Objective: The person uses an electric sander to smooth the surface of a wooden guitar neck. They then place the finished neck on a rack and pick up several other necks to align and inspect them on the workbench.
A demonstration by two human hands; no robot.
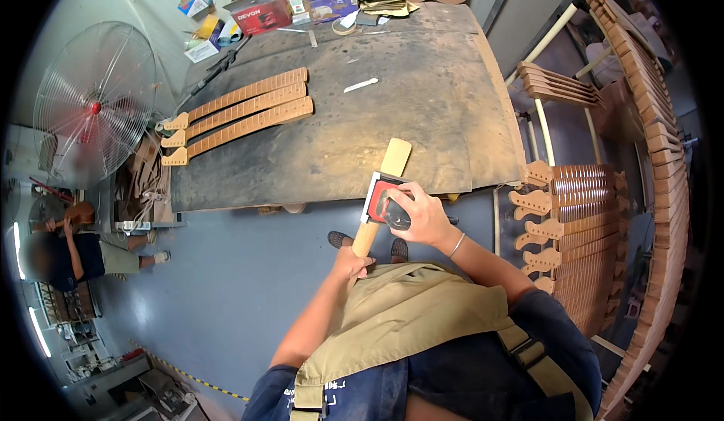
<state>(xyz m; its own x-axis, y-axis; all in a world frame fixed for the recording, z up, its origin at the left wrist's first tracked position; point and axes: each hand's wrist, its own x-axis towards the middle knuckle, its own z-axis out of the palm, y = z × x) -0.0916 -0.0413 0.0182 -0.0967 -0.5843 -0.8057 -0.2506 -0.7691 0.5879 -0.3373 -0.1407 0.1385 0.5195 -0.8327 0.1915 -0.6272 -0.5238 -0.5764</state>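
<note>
Head view: middle of the guitar neck [397,156] is blocked by the red tool [380,189], so I can't see the wood under it. Its lower end disappears into the left hand [351,263] near the apron [407,308]; can't tell where it stops. Tool's underside out of sight, and the right hand [424,216] covers part of its dark body. Feet mostly hidden behind the apron. Rack of necks [584,225] at the right bends away and gets cut off by the dark rim. Another person [75,259] far left, small.

Left fingers closed around the neck's lower part, thumb side up, wood running up and slightly right from the fist. Right fingers curled over the tool, gripping it; the neck passes beneath the tool, just left of those fingers. Neck's upper end, bare and squared-off, lies over the near edge of the workbench [422,82]; lower part sticks out past it, above the floor. Three fretted necks [249,108] lie on the bench, well apart from both hands.
</note>
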